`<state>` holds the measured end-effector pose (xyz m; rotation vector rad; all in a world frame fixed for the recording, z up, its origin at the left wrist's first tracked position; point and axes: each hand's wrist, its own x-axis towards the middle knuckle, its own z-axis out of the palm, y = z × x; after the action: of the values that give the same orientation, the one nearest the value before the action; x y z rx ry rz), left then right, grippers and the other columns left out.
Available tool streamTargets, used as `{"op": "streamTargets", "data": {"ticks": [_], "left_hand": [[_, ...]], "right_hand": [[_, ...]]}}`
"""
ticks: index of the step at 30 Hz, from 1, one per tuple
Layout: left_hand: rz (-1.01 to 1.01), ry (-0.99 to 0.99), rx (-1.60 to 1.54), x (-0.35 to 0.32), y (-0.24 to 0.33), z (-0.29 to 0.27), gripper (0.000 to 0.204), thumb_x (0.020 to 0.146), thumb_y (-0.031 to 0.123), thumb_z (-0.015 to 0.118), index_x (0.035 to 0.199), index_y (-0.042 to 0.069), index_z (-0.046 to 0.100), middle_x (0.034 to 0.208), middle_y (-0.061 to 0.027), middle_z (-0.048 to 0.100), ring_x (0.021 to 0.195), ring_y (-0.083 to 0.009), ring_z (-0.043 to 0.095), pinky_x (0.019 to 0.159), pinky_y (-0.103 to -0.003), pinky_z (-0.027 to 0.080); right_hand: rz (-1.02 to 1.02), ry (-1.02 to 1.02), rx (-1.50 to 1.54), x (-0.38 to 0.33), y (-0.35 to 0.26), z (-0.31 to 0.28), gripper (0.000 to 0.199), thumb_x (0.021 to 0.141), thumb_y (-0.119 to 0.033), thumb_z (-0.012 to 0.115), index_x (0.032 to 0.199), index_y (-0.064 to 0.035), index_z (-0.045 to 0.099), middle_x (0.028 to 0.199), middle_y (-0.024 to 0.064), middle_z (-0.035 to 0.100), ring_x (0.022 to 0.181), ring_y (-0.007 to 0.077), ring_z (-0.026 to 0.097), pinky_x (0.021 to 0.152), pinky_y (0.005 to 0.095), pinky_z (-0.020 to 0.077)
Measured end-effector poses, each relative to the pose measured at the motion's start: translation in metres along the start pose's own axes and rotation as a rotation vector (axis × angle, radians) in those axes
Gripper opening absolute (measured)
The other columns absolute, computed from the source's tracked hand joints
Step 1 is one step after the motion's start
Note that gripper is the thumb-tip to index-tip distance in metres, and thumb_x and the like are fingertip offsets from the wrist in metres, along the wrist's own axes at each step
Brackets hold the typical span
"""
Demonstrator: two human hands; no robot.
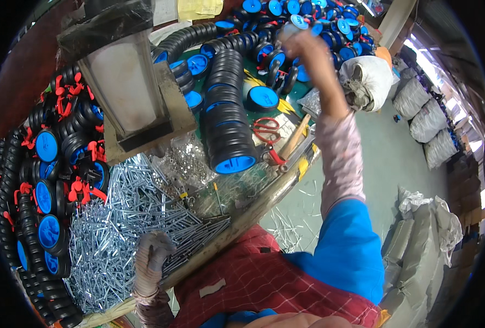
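Note:
My left hand (pixel 154 252), in a pale glove, is over the edge of a big heap of silvery metal pins (pixel 108 240). Its fingers are curled in, and what they hold, if anything, is hidden. At the far side, my right hand (pixel 307 48) is stretched out to a pile of black wheels with blue hubs (pixel 343 26). Motion smears its fingers; a blue hub (pixel 299 22) shows just beyond them, and I cannot tell whether they grip it. A curved row of black wheels (pixel 229 117) lies between my hands, with a single wheel (pixel 264 98) beside it.
A metal-framed post (pixel 125 82) stands at the left of the bench. Wheels with red plastic brackets (pixel 84 190) crowd the far left. Red-handled scissors (pixel 266 130) and small metal rings (pixel 185 164) lie mid-bench. A stuffed white sack (pixel 366 82) stands at right, with more sacks beyond.

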<state>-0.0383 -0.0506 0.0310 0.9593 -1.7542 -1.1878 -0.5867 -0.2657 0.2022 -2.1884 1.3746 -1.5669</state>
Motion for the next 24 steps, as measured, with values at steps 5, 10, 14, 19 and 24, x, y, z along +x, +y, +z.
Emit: {"op": "streamTargets", "data": {"ticks": [5,10,14,19,24], "left_hand": [[-0.336,0.193,-0.392,-0.01,0.005,0.013,0.022,0.089,0.017,0.06,0.104,0.001,0.058,0.091,-0.0063,0.059,0.083,-0.0159,0.061,0.078,-0.029,0.053],[-0.426,0.26,-0.409,-0.018,-0.002,0.016,0.021,0.091,0.017,0.06,0.104,0.001,0.057,0.092,-0.006,0.06,0.083,-0.0155,0.06,0.078,-0.03,0.053],[-0.387,0.146,-0.45,-0.016,-0.01,0.021,0.023,0.095,0.016,0.059,0.113,0.002,0.055,0.101,-0.007,0.059,0.088,-0.0166,0.059,0.081,-0.033,0.052],[-0.293,0.103,-0.543,-0.023,-0.02,0.032,0.028,0.096,0.005,0.054,0.123,0.002,0.051,0.107,-0.0098,0.058,0.095,-0.0185,0.058,0.084,-0.035,0.051],[-0.363,0.17,-0.334,-0.033,0.006,0.022,0.027,0.096,0.006,0.056,0.12,-0.005,0.052,0.108,-0.0127,0.06,0.091,-0.0189,0.061,0.086,-0.034,0.051]], "right_hand": [[-0.142,-0.382,-0.267,-0.145,-0.059,0.137,0.048,0.086,-0.032,0.073,0.126,-0.0086,0.061,0.126,0.0181,0.06,0.119,0.0367,0.056,0.101,0.0458,0.0437],[-0.144,-0.405,-0.466,-0.192,-0.063,0.162,0.059,0.08,-0.017,0.074,0.135,-0.0133,0.053,0.143,0.0154,0.044,0.138,0.0366,0.039,0.109,0.0503,0.0353],[-0.135,-0.322,-0.391,-0.192,-0.056,0.167,0.055,0.078,-0.003,0.067,0.131,-0.012,0.056,0.138,0.0141,0.049,0.135,0.0365,0.041,0.109,0.0497,0.0355],[-0.228,-0.291,-0.452,-0.191,-0.043,0.171,0.055,0.077,-0.002,0.066,0.13,-0.0109,0.057,0.138,0.0146,0.051,0.135,0.0337,0.044,0.108,0.0521,0.0364],[-0.284,-0.055,-0.267,-0.191,-0.03,0.2,0.052,0.072,0.004,0.062,0.122,-0.0061,0.062,0.119,0.0201,0.062,0.114,0.0399,0.058,0.101,0.0497,0.0437]]}}
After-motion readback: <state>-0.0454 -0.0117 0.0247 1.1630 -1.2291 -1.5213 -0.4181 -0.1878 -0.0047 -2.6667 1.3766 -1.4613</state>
